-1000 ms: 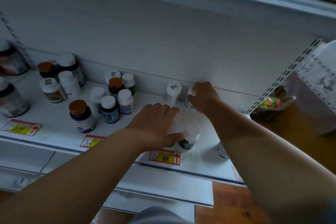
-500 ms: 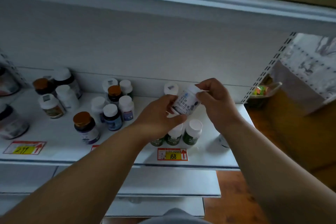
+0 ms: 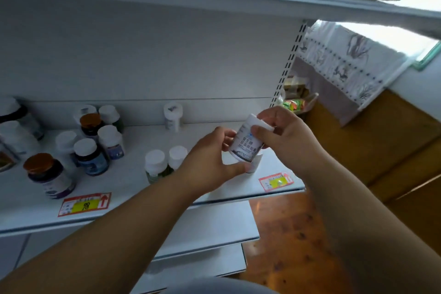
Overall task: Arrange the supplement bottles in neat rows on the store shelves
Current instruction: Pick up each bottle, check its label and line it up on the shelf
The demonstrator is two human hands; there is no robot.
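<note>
Both hands held one white bottle [image 3: 245, 144] tilted above the shelf [image 3: 133, 179]. The left hand [image 3: 210, 162] gripped its base, the right hand [image 3: 284, 136] its cap. The label's writing was blurred.

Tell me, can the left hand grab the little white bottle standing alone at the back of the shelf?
Probably not right now. The left hand and right hand are both busy holding a white bottle. The lone bottle stands with bare shelf in front, so once freed, the way looks open.

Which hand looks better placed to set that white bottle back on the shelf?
Probably the left hand: it cups the white bottle around its body and base. The right hand only pinches the cap end.
</note>
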